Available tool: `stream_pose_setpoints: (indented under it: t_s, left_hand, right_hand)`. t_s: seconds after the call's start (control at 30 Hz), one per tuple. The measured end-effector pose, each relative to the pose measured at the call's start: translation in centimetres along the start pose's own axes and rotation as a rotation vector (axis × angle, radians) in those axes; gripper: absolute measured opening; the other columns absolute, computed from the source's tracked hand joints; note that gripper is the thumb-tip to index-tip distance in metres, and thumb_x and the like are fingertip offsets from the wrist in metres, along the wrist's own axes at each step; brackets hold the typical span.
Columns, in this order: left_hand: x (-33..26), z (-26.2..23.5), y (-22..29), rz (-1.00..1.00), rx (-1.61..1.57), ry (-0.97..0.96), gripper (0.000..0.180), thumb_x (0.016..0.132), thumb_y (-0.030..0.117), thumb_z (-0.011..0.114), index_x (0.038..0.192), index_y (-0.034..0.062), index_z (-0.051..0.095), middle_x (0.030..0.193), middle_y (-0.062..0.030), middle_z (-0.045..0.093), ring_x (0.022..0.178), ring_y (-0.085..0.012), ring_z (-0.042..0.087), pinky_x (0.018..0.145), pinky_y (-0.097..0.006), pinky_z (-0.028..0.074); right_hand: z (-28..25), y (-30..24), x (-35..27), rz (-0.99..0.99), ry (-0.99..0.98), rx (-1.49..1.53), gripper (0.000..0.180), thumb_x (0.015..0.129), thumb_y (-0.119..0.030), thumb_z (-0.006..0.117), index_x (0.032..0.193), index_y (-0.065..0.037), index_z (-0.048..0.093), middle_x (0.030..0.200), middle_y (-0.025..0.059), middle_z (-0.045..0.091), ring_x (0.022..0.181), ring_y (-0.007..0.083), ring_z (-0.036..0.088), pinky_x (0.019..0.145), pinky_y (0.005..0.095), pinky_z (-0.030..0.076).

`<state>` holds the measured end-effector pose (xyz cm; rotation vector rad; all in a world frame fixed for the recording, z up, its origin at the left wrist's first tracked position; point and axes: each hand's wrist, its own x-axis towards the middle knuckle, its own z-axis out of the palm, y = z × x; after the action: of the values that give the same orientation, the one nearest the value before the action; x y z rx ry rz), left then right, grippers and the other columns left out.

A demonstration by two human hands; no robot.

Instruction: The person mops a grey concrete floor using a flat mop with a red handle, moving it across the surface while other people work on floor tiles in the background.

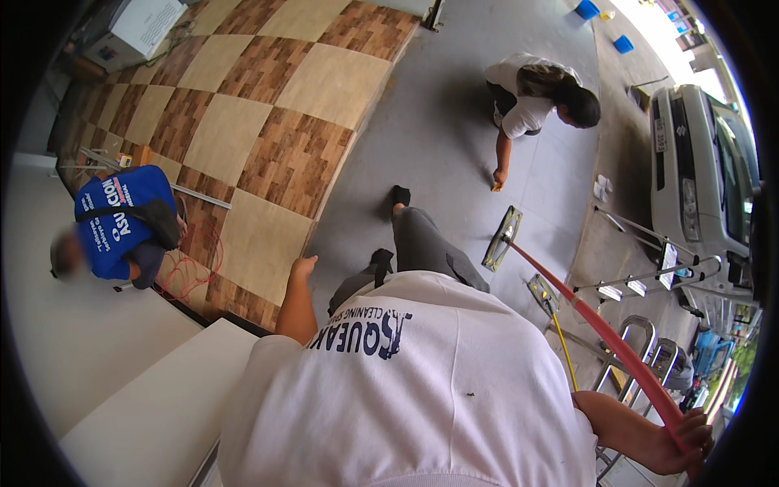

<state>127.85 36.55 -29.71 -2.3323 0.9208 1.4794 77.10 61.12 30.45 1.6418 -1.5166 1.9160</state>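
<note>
Red-poled flat mop (604,331): head on grey floor (365,146), pole in right grip (690,442)

Containers: Two blue containers appear near the upper right edge, a first bucket (587,9) and a second bucket (623,44), set apart on the pale ground beyond the grey floor. A small yellow item (607,15) is just beside the first. The contents of both are too small to tell.

Orientation: The mop head (501,238) rests on the grey floor, ahead and to the right of the person's feet. The long axis of the head runs away from the person, its far end leaning slightly right. The pole forms a diagonal, from the middle of the head back toward the lower right.

Grip state: The right grip is closed around the pole near its visible upper end. The left grip (304,266) is held out beside the left leg, well apart from the mop; whether its fingers are curled or extended cannot be told.

Adjacent items: A second flat mop (541,294) with a yellow pole lies near the first, on its right. A metal stepladder (667,264) stands beside the white vehicle (673,162). Beyond the mop, a crouching co-worker (527,105) presses a small yellowish item (497,187) toward the floor.
</note>
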Motion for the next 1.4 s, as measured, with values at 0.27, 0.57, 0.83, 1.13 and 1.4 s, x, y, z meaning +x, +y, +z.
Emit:
stream_pose_setpoints:
  t_s: [0.27,0.57,0.83,1.13,1.4]
  left_hand:
    - [1.0,0.4,-0.7,0.062,-0.126,0.021,0.06,0.077,0.04,0.058,0.108,-0.0111,0.051,0.113,-0.0273,0.051,0.106,-0.0347,0.051,0.087,-0.04,0.04]
    - [0.9,0.2,2.9,0.136,-0.065,-0.052,0.061,0.078,0.048,0.053,0.113,-0.0013,0.05,0.102,-0.0181,0.055,0.089,-0.0299,0.054,0.071,-0.042,0.044]
    - [3.2,-2.6,-0.8,0.078,-0.229,0.057,0.053,0.078,0.042,0.056,0.097,-0.0077,0.058,0.077,-0.0167,0.059,0.067,-0.0248,0.057,0.06,-0.039,0.044]
    - [3.9,-1.4,-0.4,0.105,-0.169,0.054,0.054,0.078,0.043,0.056,0.099,-0.0057,0.059,0.068,-0.0143,0.057,0.057,-0.022,0.053,0.051,-0.035,0.042]
    - [3.5,1.1,6.0,0.558,0.122,0.033,0.054,0.076,0.047,0.057,0.1,-0.0013,0.056,0.089,-0.0163,0.061,0.084,-0.027,0.059,0.071,-0.035,0.047]
  right_hand:
    - [-1.2,-0.1,0.5,0.056,-0.077,0.109,0.021,0.084,-0.021,0.043,0.071,-0.004,0.043,0.06,0.0054,0.037,0.057,0.0161,0.034,0.064,0.0347,0.029]
    - [1.4,0.5,1.0,0.011,-0.049,0.017,0.022,0.083,-0.023,0.044,0.069,-0.005,0.043,0.057,0.0043,0.034,0.056,0.0163,0.034,0.061,0.0331,0.028]
    - [1.9,0.8,0.4,-0.019,-0.139,0.125,0.028,0.084,-0.024,0.042,0.086,0.003,0.048,0.058,0.0047,0.037,0.057,0.0163,0.037,0.063,0.0335,0.032]
    - [2.2,-0.2,-0.3,-0.029,-0.11,0.071,0.028,0.086,-0.022,0.041,0.092,0.004,0.048,0.059,0.0058,0.037,0.056,0.0158,0.037,0.061,0.0333,0.031]
    - [5.1,0.1,1.4,-0.086,-0.085,0.278,0.025,0.083,-0.019,0.044,0.086,0.005,0.05,0.054,0.0059,0.034,0.049,0.0158,0.033,0.055,0.0357,0.029]
